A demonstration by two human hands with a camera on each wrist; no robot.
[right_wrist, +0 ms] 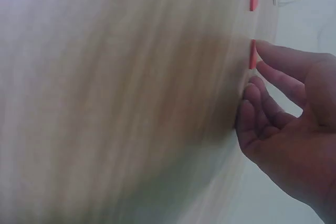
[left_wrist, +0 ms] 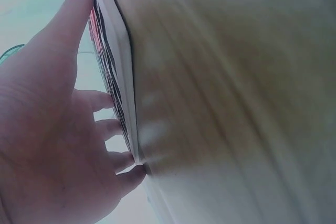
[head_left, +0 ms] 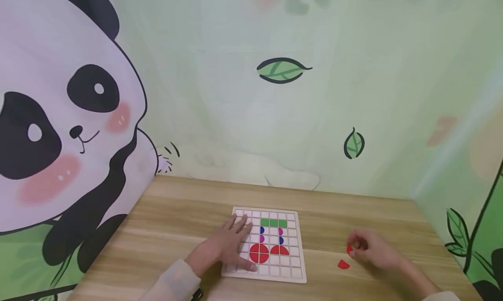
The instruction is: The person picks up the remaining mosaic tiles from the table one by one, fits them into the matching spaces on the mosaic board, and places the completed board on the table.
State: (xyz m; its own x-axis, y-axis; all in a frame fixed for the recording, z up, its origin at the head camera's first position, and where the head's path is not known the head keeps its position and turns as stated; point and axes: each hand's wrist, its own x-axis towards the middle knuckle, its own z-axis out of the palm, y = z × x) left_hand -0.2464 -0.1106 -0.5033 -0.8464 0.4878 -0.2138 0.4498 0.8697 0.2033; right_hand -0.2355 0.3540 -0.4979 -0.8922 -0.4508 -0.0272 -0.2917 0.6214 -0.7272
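Observation:
A white grid board [head_left: 291, 261] lies flat on the table, bearing green squares [head_left: 273, 223], small blue and magenta rounded pieces [head_left: 280, 232], a red circle of quarter pieces [head_left: 259, 253] and a red half circle [head_left: 279, 250]. My left hand [head_left: 232, 244] rests on the board's left side with fingers spread. To the right of the board, my right hand [head_left: 371, 248] pinches a red piece [right_wrist: 253, 54] between thumb and fingertip, low at the tabletop. A second red piece, a quarter circle [head_left: 343, 264], lies just beside that hand.
The wood-grain table [head_left: 180, 205] meets a pale green wall covering [head_left: 220, 118] at its back edge. A large panda [head_left: 94, 139] and leaves [head_left: 281, 70] are printed on it. A small dark object [head_left: 197, 295] shows by the left sleeve.

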